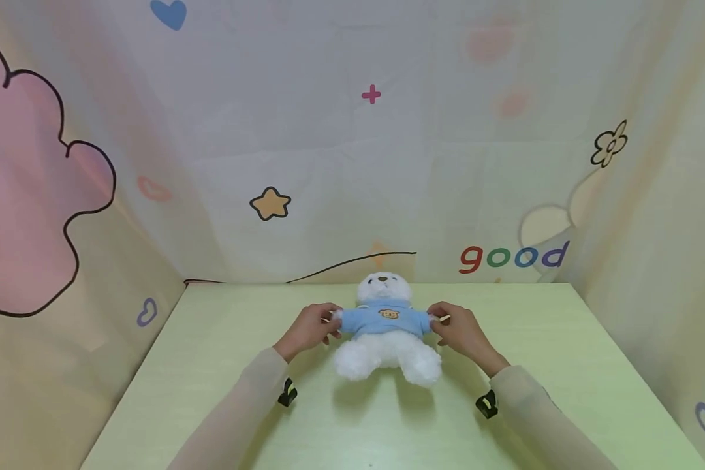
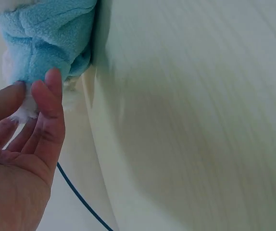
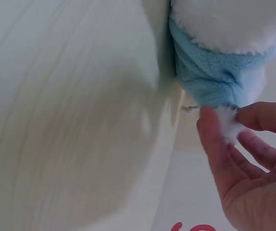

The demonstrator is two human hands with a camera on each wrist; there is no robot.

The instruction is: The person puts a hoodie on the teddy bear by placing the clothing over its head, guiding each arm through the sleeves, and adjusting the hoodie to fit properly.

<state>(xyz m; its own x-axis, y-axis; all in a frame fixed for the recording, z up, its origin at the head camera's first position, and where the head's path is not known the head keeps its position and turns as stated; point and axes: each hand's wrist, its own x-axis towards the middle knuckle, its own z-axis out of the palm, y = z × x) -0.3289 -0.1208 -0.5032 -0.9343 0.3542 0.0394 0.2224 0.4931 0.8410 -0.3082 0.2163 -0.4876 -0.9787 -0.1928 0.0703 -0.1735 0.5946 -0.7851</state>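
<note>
A white plush bear [image 1: 388,349] in a light blue shirt [image 1: 361,320] is face up at the middle of the table's far part. An orange-brown animal face decorates the shirt's chest. My left hand [image 1: 313,328] pinches the bear's paw on the left side, just past the sleeve. On the other side my right hand [image 1: 463,331] pinches the opposite paw. The left wrist view has the thumb and fingers at the blue sleeve cuff [image 2: 44,48]. White fur of the paw [image 3: 229,124] shows between thumb and fingers in the right wrist view.
The pale yellow-green table [image 1: 223,391] meets a printed curtain [image 1: 341,163] at its far edge, with more curtain on both sides. A black band [image 1: 288,393] is at the left wrist and another [image 1: 487,405] at the right.
</note>
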